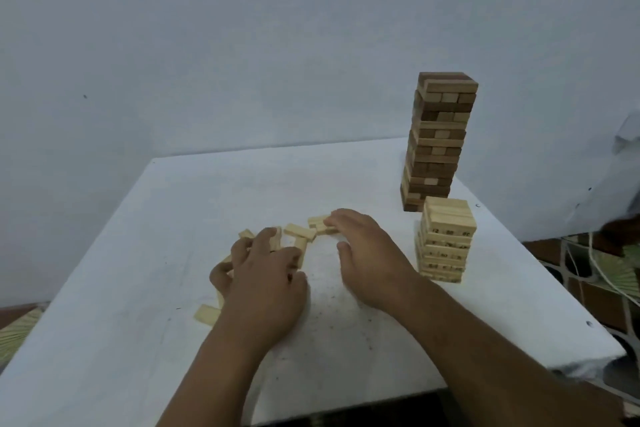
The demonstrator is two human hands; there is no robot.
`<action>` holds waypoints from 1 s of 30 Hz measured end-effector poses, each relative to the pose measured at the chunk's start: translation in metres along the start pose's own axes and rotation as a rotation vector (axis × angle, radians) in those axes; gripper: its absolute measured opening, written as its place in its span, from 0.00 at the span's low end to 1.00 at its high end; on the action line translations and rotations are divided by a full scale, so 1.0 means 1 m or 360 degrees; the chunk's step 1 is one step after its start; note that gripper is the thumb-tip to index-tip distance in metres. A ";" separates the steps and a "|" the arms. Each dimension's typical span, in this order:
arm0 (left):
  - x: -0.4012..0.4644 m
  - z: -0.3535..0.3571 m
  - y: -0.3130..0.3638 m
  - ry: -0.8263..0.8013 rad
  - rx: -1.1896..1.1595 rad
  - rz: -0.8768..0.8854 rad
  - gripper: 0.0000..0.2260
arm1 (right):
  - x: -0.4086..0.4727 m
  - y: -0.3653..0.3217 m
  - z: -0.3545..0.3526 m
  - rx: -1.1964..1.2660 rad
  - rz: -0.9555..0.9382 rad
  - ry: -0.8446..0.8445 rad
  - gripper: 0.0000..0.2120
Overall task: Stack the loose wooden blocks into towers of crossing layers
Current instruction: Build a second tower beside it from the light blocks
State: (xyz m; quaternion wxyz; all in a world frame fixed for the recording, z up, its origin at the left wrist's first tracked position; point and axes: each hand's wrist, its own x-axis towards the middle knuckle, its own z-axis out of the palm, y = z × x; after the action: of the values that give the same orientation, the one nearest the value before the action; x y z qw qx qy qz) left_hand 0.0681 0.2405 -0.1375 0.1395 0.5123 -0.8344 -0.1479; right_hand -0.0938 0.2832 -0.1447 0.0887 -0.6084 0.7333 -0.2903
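On the white table (138, 322), the short pale tower (445, 239) stands just right of the right hand (367, 253), whose straight fingers touch two blocks (320, 224) lying crosswise, while the left hand (263, 281) spreads loosely over the scattered blocks (299, 232).

Pale, matt, unvarnished wood in the loose blocks (300, 231) and the short tower (445, 239) near the table's right edge, some faces printed with dark numbers. Darker brown mixed with tan wood, equally dull, in the tall tower (438, 139) toward the far right corner. White, matt and faintly speckled across the table (138, 322).
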 end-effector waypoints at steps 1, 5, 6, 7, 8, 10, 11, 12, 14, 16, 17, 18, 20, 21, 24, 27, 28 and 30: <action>0.000 0.000 0.000 0.0003 0.0014 0.0005 0.12 | 0.008 0.003 0.003 -0.0068 0.0010 -0.0052 0.23; -0.001 0.001 -0.004 -0.0004 0.0063 0.0030 0.12 | 0.031 0.005 0.011 -0.0334 -0.0040 -0.0197 0.27; -0.001 0.002 -0.004 -0.0009 0.0061 0.0040 0.12 | 0.033 0.005 0.011 -0.0407 -0.0055 -0.0146 0.26; -0.001 0.003 -0.004 -0.0008 0.0058 0.0055 0.12 | 0.034 0.005 0.011 -0.0480 -0.0062 -0.0077 0.24; -0.002 0.003 -0.003 -0.0004 0.0056 0.0073 0.12 | 0.034 0.005 0.011 -0.0546 -0.0051 -0.0021 0.22; -0.004 0.005 -0.002 0.0021 0.0056 0.0117 0.12 | 0.029 0.008 0.009 -0.0607 -0.0004 0.0023 0.16; -0.005 0.006 -0.001 0.0033 0.0046 0.0142 0.13 | 0.024 0.009 0.007 -0.0604 0.0017 0.0015 0.13; -0.006 0.006 0.000 0.0040 0.0027 0.0168 0.13 | 0.016 0.010 0.005 -0.0604 0.0038 -0.0003 0.12; -0.008 0.007 0.003 0.0023 -0.0009 0.0216 0.14 | -0.003 0.010 -0.001 -0.0622 0.0046 -0.0029 0.12; -0.011 0.009 0.007 0.0005 -0.0034 0.0276 0.14 | -0.027 0.009 -0.008 -0.0574 0.0040 0.0003 0.14; -0.012 0.009 0.009 -0.0005 -0.0054 0.0309 0.13 | -0.039 0.009 -0.012 -0.0535 0.0056 0.0028 0.14; -0.014 0.010 0.012 -0.0024 -0.0079 0.0346 0.12 | -0.050 0.010 -0.017 -0.0504 0.0090 0.0044 0.14; -0.018 0.013 0.019 -0.0078 -0.0116 0.0416 0.09 | -0.070 0.014 -0.026 -0.0479 0.0175 0.0052 0.16; -0.021 0.015 0.023 -0.0109 -0.0124 0.0443 0.08 | -0.078 0.017 -0.031 -0.0474 0.0214 0.0054 0.16; -0.027 0.022 0.036 -0.0168 -0.0130 0.0527 0.05 | -0.097 0.023 -0.043 -0.0493 0.0284 0.0025 0.17; -0.034 0.025 0.049 -0.0204 -0.0128 0.0625 0.06 | -0.112 0.029 -0.054 -0.0478 0.0343 0.0003 0.19; -0.035 0.026 0.052 -0.0225 -0.0134 0.0650 0.07 | -0.115 0.031 -0.055 -0.0454 0.0369 -0.0003 0.19; -0.037 0.026 0.056 -0.0266 -0.0192 0.0687 0.06 | -0.119 0.035 -0.057 -0.0405 0.0404 -0.0039 0.22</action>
State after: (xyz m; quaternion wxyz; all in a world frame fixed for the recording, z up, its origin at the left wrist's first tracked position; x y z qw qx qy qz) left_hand 0.0287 0.3009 -0.1425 0.1287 0.2988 -0.9229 -0.2060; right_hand -0.1221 0.4169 -0.1433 0.0559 -0.5208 0.8339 -0.1741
